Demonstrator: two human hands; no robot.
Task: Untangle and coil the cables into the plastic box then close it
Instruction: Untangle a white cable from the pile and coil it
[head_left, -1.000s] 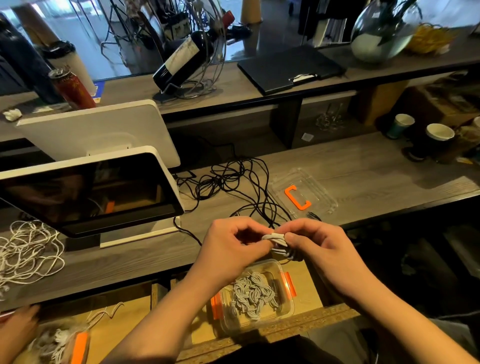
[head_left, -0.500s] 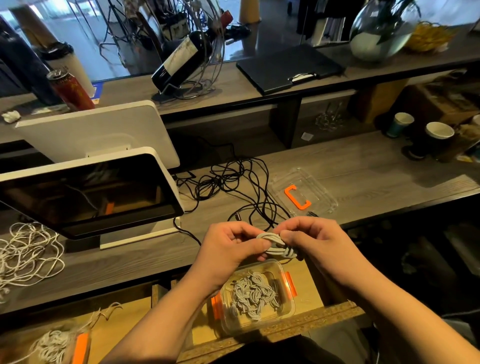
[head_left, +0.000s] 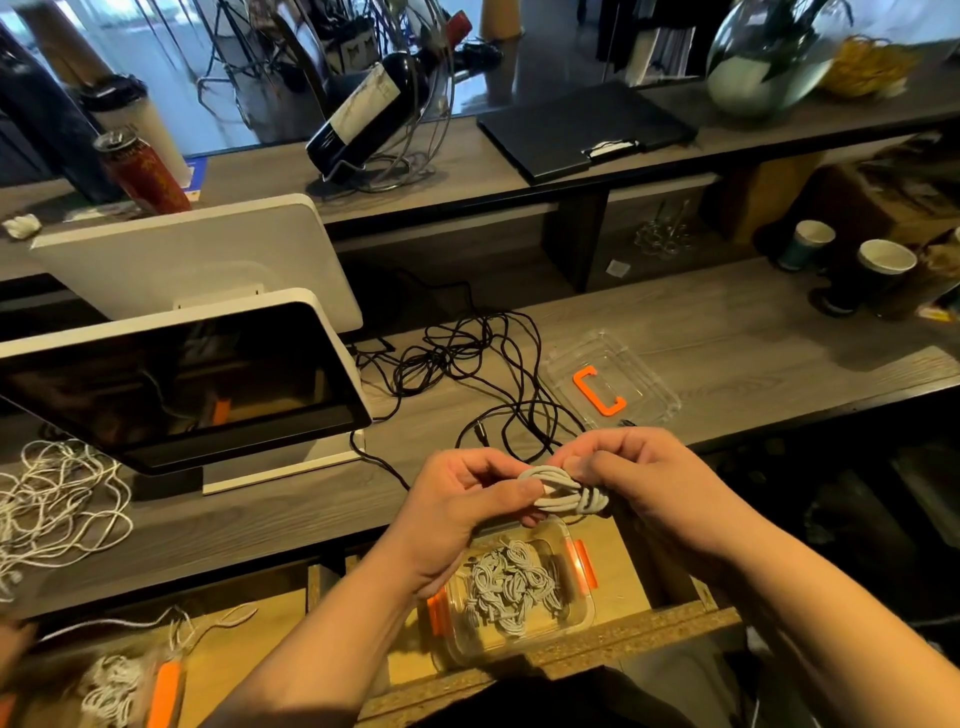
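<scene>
A small bundle of coiled grey cable (head_left: 569, 491) hangs between my two hands above the counter's front edge. My left hand (head_left: 467, 499) pinches its left end with thumb and fingers. My right hand (head_left: 639, 478) grips the bundle's right side, fingers curled over it. Directly below, on a lower wooden shelf, an open clear plastic box (head_left: 582, 618) with orange clips holds several coiled grey cables (head_left: 511, 584). The box's clear lid (head_left: 649, 384) with an orange handle lies on the counter behind my right hand. Tangled black cables (head_left: 467, 353) spread across the counter.
A white-framed screen (head_left: 176, 374) stands at left. Loose white cord (head_left: 57, 499) is piled at far left. A second box with white cord (head_left: 114, 686) sits at bottom left. Paper cups (head_left: 883, 265) stand at right; a wine bottle in a rack (head_left: 374, 109) stands on the upper shelf.
The grey bundle has been drawn out longer between my hands, and both hands have shifted slightly around it. Nothing else has moved.
</scene>
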